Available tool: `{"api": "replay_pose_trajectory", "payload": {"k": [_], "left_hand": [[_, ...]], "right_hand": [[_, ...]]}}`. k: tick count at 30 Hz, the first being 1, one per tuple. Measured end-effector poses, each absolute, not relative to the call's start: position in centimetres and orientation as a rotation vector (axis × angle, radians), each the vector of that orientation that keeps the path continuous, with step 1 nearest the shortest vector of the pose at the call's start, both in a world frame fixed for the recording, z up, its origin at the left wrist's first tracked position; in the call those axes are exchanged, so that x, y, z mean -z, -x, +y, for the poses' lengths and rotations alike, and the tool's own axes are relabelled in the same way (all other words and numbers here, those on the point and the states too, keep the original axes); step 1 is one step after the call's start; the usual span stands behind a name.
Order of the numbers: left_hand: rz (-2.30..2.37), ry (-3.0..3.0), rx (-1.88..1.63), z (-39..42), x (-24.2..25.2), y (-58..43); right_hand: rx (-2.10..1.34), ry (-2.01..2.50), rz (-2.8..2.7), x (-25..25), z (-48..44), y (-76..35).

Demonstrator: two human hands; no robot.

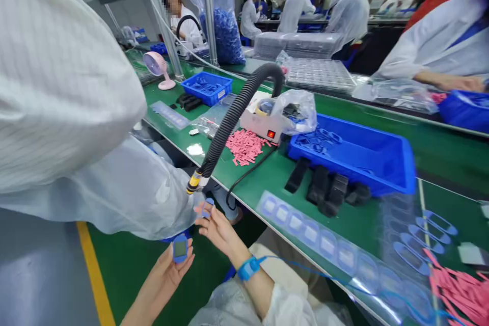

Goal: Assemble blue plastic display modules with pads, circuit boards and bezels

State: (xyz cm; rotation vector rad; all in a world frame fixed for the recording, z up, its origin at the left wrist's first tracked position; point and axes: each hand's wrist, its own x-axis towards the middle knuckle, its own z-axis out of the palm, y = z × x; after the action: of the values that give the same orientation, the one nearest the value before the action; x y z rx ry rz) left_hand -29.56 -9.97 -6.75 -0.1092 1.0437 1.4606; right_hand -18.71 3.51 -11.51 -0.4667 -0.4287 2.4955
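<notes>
My left hand (171, 270) holds a small blue-cased device (180, 248) with a dark greenish screen upright between fingers and thumb. My right hand (217, 229) pinches a small blue piece (207, 208), possibly soft rubber, a short way up and to the right of the device. A blue wrist strap (248, 268) circles my right wrist, and its thin blue cord runs off to the right. Both hands are in front of the bench edge. The yellow-tipped nozzle of a black corrugated hose (194, 182) hangs just above my right hand.
A co-worker's white-sleeved arm (64, 86) looms at left. On the green workbench (451, 163) are a blue plastic bin (351, 155), black blocks (324, 186), pink strips (246, 146), and a clear tray of blue-framed parts (309, 232). Other workers sit beyond.
</notes>
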Motion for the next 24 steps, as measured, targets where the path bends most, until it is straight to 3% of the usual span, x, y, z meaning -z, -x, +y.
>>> {"api": "replay_pose_trajectory", "payload": {"k": [10, 17, 24], "left_hand": [[1.135, 0.073, -1.551, -6.9, 5.5, 34.5], [1.168, 0.06, -1.408, -0.8, 6.9, 31.6], [1.287, 0.098, -1.482, -4.3, 6.7, 32.7]], "right_hand": [[-2.615, 0.511, -0.488, 12.5, 2.6, 24.0], [-2.41, 0.733, -0.453, 15.9, 2.3, 19.6], [-2.429, 0.616, -0.48, 12.9, 4.2, 20.5]]}}
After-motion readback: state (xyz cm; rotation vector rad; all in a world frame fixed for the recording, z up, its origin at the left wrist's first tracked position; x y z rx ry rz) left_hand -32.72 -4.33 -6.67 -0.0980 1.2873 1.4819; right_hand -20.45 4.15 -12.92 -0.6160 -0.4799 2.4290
